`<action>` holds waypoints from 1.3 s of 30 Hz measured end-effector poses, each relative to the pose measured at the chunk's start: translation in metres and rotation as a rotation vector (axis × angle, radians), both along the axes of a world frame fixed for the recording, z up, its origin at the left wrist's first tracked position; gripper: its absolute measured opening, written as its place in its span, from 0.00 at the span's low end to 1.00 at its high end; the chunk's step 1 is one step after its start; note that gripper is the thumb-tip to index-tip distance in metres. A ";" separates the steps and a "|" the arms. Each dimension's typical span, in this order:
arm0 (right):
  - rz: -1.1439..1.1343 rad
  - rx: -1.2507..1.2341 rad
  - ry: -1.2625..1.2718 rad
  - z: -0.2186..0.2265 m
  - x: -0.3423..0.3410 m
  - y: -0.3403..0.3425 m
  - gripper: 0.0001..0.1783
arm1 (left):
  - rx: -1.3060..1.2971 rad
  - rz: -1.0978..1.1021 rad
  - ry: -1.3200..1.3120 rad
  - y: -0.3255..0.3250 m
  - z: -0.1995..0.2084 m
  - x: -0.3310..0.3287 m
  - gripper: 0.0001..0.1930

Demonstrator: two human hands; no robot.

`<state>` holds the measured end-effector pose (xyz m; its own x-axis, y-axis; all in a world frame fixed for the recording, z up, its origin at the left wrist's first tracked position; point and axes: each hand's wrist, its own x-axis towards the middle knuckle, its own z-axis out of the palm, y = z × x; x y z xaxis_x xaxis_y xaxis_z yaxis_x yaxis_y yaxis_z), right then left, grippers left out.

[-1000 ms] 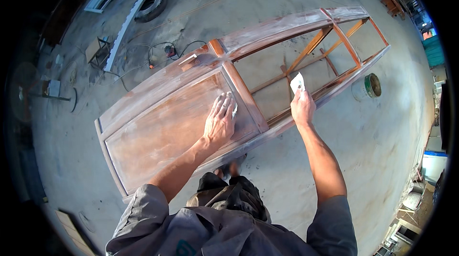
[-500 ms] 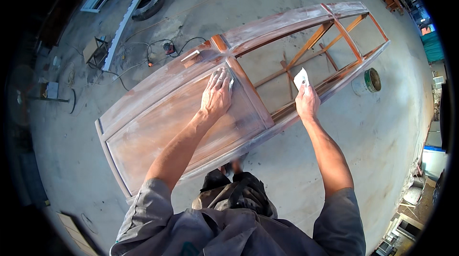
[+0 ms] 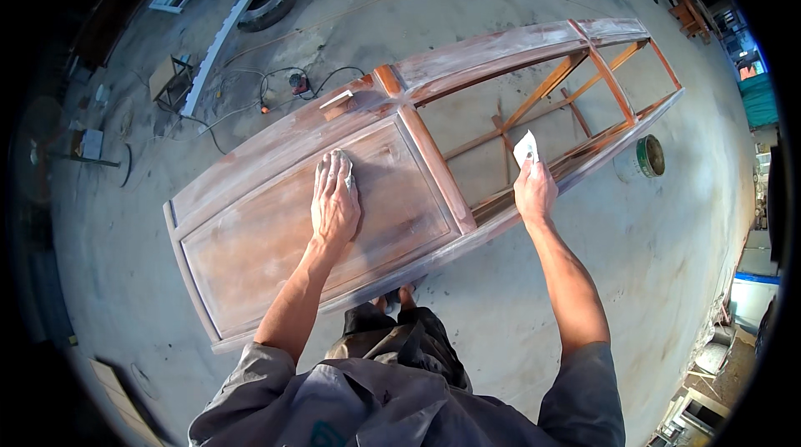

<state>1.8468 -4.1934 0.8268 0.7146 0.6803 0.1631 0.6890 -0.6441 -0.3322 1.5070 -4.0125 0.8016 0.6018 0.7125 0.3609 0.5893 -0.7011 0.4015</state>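
A long wooden frame [image 3: 492, 45], reddish brown and streaked with white dust, lies across the view in front of me. Its left part holds a solid panel [image 3: 242, 255]; the right part is open between the rails. My left hand [image 3: 335, 207] rests flat on the panel, pressing a pale sheet [image 3: 350, 178] that is mostly hidden under the fingers. Over the open part, near the frame's close rail, my right hand [image 3: 536, 195] pinches a folded white sheet [image 3: 526, 146] between thumb and fingers. A small block with a white edge [image 3: 338, 103] sits on the far rail.
On the floor beyond the frame are a red-and-black power tool [image 3: 298, 83] with cables, a tyre [image 3: 267, 6] and a small stool [image 3: 169, 80]. Wooden braces [image 3: 546, 84] show under the open part. A bucket [image 3: 651, 156] stands off the right end.
My left hand has slid left and nearer to me over the panel, away from the cross rail, with the pale sheet under it. The right hand still holds its white sheet.
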 end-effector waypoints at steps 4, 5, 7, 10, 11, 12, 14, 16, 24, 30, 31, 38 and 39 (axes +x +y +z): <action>0.015 -0.060 0.045 0.005 -0.006 0.013 0.16 | -0.007 -0.012 -0.046 0.005 -0.002 0.077 0.25; 0.017 -0.088 0.053 0.004 -0.006 0.014 0.16 | 0.029 -0.041 -0.027 0.012 -0.002 0.084 0.25; 0.008 -0.071 0.037 0.001 -0.001 0.004 0.16 | -0.029 -0.135 -0.058 0.012 -0.003 0.053 0.25; -0.025 -0.021 0.013 0.003 0.002 0.004 0.16 | -0.009 0.044 0.006 -0.001 -0.004 0.006 0.23; -0.038 -0.015 0.009 0.003 -0.002 0.002 0.16 | -0.007 0.113 0.029 -0.006 -0.008 0.008 0.23; 0.006 0.053 0.039 0.007 -0.007 0.007 0.23 | -0.026 0.071 0.003 -0.006 -0.006 0.023 0.25; 0.030 0.028 0.033 0.006 -0.008 0.011 0.23 | -0.019 -0.011 -0.017 0.006 -0.005 0.072 0.26; 0.044 0.033 0.023 0.006 -0.010 0.011 0.22 | -0.042 -0.074 -0.012 0.015 -0.004 0.058 0.26; 0.012 -0.030 0.028 0.008 -0.006 0.007 0.15 | -0.086 0.195 -0.019 -0.009 0.014 -0.040 0.27; -0.007 -0.021 0.011 0.001 -0.003 -0.002 0.19 | -0.034 0.059 0.002 -0.006 -0.002 -0.045 0.25; -0.020 0.016 0.017 0.000 -0.001 -0.002 0.22 | 0.020 0.108 -0.027 -0.004 -0.005 -0.062 0.25; 0.026 0.012 0.026 0.009 -0.010 0.010 0.24 | -0.060 -0.037 0.008 0.003 0.002 0.056 0.25; 0.022 0.014 0.030 0.009 -0.008 0.009 0.24 | -0.093 -0.125 0.011 0.010 0.008 0.052 0.25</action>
<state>1.8386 -4.1840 0.8360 0.7041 0.6936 0.1518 0.6927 -0.6240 -0.3618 1.5586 -4.0029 0.8093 0.6913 0.6621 0.2893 0.5048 -0.7290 0.4623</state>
